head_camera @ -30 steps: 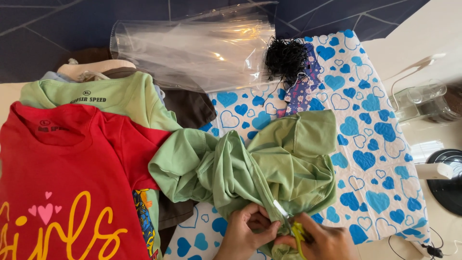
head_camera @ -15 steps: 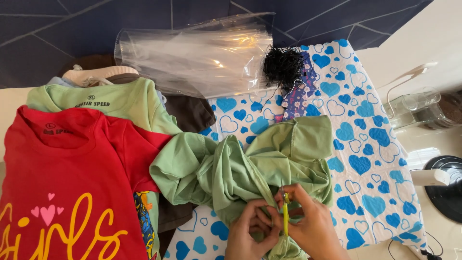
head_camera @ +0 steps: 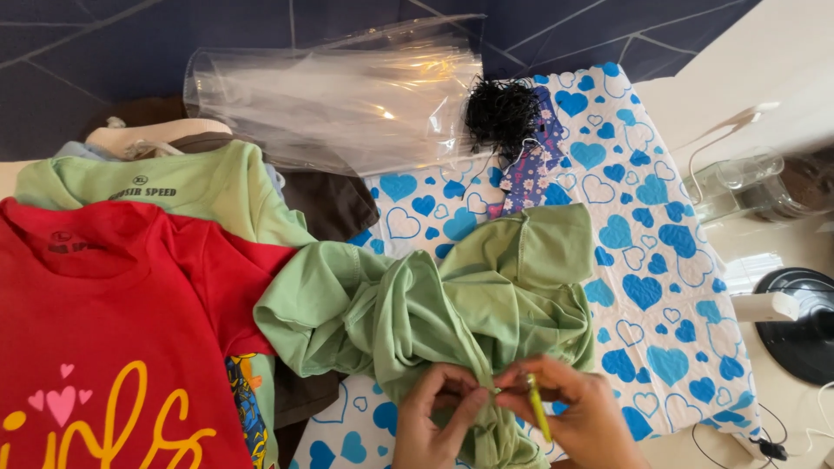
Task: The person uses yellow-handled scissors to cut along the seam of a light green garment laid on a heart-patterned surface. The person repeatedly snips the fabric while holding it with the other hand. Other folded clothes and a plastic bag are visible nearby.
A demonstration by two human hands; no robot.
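Fingers: your left hand (head_camera: 437,417) pinches a fold of the crumpled green garment (head_camera: 434,313); your right hand (head_camera: 580,415) grips a yellow-green pen-like tool (head_camera: 538,408) against it. Garment lies near centre on the heart-print cloth (head_camera: 643,252). Red shirt (head_camera: 113,339) left; clear plastic bags (head_camera: 339,95) far.

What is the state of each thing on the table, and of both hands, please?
Green shirt: crumpled, bunched, pinched by both hands.
Left hand: pinching the shirt fabric.
Right hand: holding a yellow-green stick, also on the fabric.
Red shirt: spread flat on the pile.
Clear plastic bags: empty, lying stacked.
Black ties: in a tangled bundle.
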